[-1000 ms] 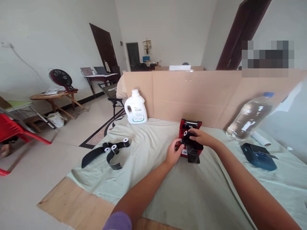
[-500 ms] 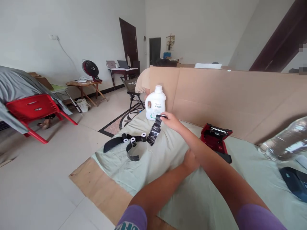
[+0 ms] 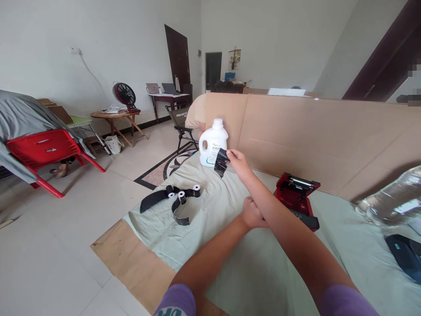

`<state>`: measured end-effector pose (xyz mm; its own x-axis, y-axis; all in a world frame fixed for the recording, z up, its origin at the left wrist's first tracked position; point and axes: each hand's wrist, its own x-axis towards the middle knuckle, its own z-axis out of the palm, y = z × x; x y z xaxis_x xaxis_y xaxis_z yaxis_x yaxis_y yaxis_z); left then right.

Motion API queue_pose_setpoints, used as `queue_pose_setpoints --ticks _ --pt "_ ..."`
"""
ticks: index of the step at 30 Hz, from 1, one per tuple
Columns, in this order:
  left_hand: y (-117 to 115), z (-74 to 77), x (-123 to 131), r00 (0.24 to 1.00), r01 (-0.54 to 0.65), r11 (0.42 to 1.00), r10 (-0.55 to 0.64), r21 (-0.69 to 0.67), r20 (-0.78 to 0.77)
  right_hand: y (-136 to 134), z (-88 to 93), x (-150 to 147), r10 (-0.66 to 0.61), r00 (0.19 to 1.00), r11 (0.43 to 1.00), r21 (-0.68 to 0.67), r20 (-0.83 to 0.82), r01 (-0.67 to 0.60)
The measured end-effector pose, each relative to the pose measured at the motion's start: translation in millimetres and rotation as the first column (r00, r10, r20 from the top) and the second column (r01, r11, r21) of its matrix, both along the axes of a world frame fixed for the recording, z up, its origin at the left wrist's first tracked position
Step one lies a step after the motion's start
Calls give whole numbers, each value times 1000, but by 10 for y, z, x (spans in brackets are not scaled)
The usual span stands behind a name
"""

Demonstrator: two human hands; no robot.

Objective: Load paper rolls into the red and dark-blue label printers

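Observation:
My right hand (image 3: 239,163) pinches one end of a short black glossy strip (image 3: 221,163), which hangs down in front of the white jug (image 3: 212,139). My left hand (image 3: 252,213) is curled in a fist beside and partly behind my right forearm; its fingertips are hidden, so I cannot make out what it holds, if anything. Several black rolls with white cores (image 3: 182,196) lie on the cloth, their tails unrolled; one tail (image 3: 180,219) curls toward me. To the right of my forearm stands a red device (image 3: 297,199) with its lid raised, partly covered by the arm.
Pale green cloth (image 3: 210,245) covers the work surface, and a cardboard panel (image 3: 296,136) borders its far side. On the right are a silvery wrapped bundle (image 3: 393,202) and a dark flat object (image 3: 406,254). A red chair (image 3: 39,149) stands left; a person (image 3: 196,115) sits behind the panel.
My right hand has lifted slightly, and the strip's hanging part is now shorter and higher. My left fist has moved left and up along the right forearm.

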<state>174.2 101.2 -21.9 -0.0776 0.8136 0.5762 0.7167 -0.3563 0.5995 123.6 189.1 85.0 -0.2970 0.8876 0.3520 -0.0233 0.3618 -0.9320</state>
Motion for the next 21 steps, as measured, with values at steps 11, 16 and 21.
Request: queue_pose_setpoints --ticks 11,16,21 --pt "-196 1040 -1373 972 -42 813 168 581 -164 -396 494 480 157 985 988 -12 66 -156" --pt "-111 1083 -1552 982 115 907 -40 406 -187 -505 382 603 140 983 990 -12 121 -139" --pt "-63 984 -1563 970 243 934 -238 260 -54 -478 265 613 50 987 999 -9 153 -49"
